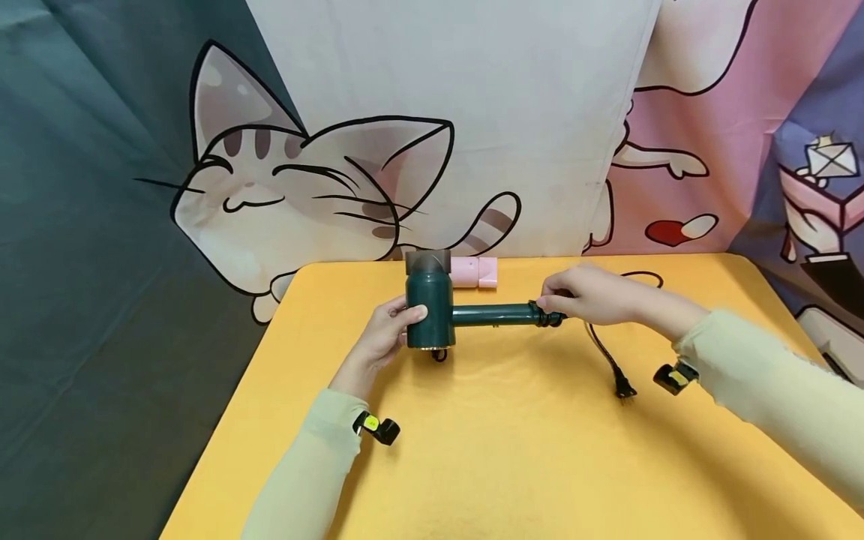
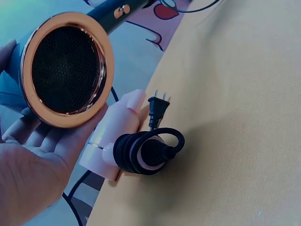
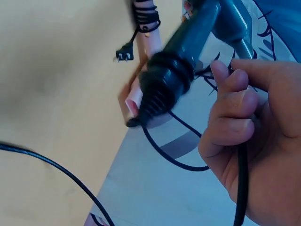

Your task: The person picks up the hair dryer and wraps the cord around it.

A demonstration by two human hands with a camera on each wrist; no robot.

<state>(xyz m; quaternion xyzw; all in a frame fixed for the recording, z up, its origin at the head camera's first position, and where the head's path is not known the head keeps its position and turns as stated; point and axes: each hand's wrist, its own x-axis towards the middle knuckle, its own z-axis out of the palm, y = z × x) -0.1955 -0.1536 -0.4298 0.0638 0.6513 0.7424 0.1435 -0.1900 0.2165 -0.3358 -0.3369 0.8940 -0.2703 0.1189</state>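
Observation:
A dark green hair dryer (image 1: 437, 296) is held level above the table, its handle pointing right. My left hand (image 1: 378, 337) grips the barrel, thumb on the near side; the left wrist view shows the round copper-coloured rim (image 2: 109, 70) around its mesh. Some black cord (image 3: 171, 70) is wrapped round the handle's end. Beside that end, my right hand (image 1: 597, 296) pinches the cord, and a length of cord (image 3: 241, 183) runs through its curled fingers. The cord's loose end hangs with a two-pin plug (image 1: 624, 388).
Behind the green dryer, a pink hair dryer (image 1: 466, 271) lies near the far edge of the yellow table (image 1: 513, 465). Its black cord (image 2: 127, 153) is wound round its handle, plug (image 2: 158, 109) sticking out. A printed cat curtain (image 1: 526, 90) hangs behind.

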